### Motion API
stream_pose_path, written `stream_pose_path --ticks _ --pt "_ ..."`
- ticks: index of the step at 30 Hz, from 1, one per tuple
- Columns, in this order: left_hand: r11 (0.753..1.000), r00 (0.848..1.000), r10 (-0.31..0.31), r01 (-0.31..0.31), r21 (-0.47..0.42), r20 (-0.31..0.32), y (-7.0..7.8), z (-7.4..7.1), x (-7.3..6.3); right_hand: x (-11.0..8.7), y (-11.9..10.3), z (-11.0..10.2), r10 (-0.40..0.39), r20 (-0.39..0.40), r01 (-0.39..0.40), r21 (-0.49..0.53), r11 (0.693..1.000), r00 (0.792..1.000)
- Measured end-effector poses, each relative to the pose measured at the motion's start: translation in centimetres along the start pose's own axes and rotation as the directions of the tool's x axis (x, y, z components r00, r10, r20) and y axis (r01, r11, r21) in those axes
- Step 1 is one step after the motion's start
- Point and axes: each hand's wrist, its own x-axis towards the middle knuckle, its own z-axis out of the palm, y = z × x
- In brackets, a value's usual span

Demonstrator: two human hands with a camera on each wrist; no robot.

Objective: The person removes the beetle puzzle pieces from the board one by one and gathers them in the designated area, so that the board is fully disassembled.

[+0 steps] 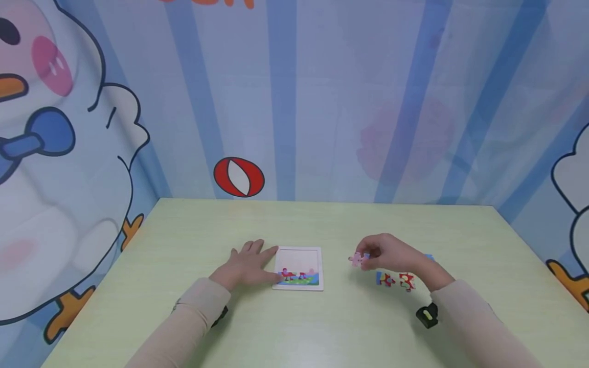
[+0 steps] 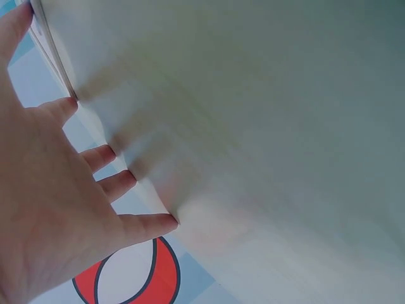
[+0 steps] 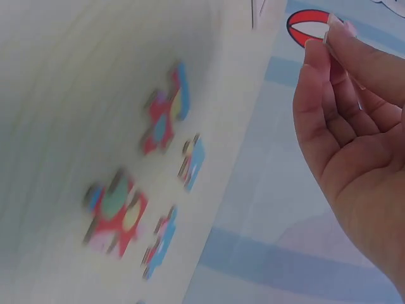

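A square white puzzle tray (image 1: 298, 259) lies flat on the table, with a strip of colourful picture (image 1: 301, 279) along its near end. My left hand (image 1: 248, 268) is spread beside it; thumb and index finger touch its left edge. In the left wrist view the fingers of that hand (image 2: 57, 183) are straight and apart. To the right of the tray, my right hand (image 1: 393, 253) pinches a pink jigsaw piece (image 1: 357, 259) between thumb and fingers, above the table. In the right wrist view the fingers mostly hide that piece.
Loose jigsaw pieces, one blue and red (image 1: 385, 279) and one red (image 1: 407, 281), lie below the right hand. A blue piece (image 1: 429, 257) shows partly behind the right wrist. The pale table (image 1: 294, 327) ends at a printed cloth backdrop (image 1: 322, 128).
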Motion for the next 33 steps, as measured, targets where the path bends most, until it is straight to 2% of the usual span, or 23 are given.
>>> stream_pose_path --ticks 11,20,26,33 --pt "1.0 1.0 0.002 -0.002 0.011 -0.003 -0.2 0.4 0.3 -5.3 2.7 -1.9 0.042 -0.01 -0.041 0.071 0.997 0.999" --pt "1.0 1.0 -0.003 0.003 0.005 0.0 -0.2 0.1 -0.1 -8.5 4.9 -3.0 0.074 -0.03 -0.071 0.101 0.992 0.997" --pt "1.0 1.0 -0.001 0.001 0.013 0.002 -0.1 0.1 -0.1 -10.1 6.7 -3.8 0.12 -0.061 -0.113 0.102 0.988 0.991" --pt "1.0 1.0 -0.009 0.009 0.005 -0.006 -0.1 0.1 -0.1 -11.0 8.7 -4.3 0.177 -0.097 -0.17 0.077 0.983 0.979"
